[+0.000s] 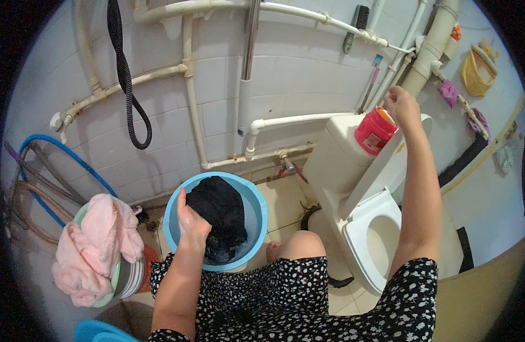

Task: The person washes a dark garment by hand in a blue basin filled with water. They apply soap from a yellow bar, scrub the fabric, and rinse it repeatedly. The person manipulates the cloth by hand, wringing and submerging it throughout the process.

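My left hand is over the near left side of a light-blue basin, thumb stretched up and apart from the fingers. Nothing shows in its grip. Right beside it, a dark black cloth lies bunched in the basin, with cloudy water around it. On the toilet tank stands a red plastic jar, tilted in this view. My right hand is raised at the jar's top, fingers bent together. Whatever is between those fingers is hidden.
A white toilet with its lid raised stands at right. Left of the basin, a pink fluffy cloth hangs over a stacked bucket. Blue hose runs along the wall, and white pipes cross it. Another blue basin sits low at left.
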The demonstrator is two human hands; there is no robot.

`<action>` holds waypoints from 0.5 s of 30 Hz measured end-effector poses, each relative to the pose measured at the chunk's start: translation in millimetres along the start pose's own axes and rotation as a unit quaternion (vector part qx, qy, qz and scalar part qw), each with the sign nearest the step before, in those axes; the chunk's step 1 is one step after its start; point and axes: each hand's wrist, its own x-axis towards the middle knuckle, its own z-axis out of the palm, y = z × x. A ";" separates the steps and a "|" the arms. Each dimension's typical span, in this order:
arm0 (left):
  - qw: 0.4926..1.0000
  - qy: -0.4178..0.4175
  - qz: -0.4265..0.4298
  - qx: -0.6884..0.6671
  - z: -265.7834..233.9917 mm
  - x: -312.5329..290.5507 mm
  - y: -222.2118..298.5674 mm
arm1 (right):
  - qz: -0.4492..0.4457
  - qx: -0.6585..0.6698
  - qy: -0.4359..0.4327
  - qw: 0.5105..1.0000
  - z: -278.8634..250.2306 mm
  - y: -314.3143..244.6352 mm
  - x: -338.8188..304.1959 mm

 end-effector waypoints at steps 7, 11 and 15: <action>1.000 0.020 -0.004 0.008 -4.7 10.1 -3.0 | 0.028 -0.169 -0.251 0.953 46.4 72.5 66.8; 0.999 0.049 0.011 0.003 -4.1 8.7 -1.0 | 0.103 -0.167 -0.327 0.924 56.4 73.3 77.3; 0.998 0.060 0.022 -0.003 -9.1 9.6 9.1 | 0.103 -0.198 -0.368 0.903 64.6 67.3 80.9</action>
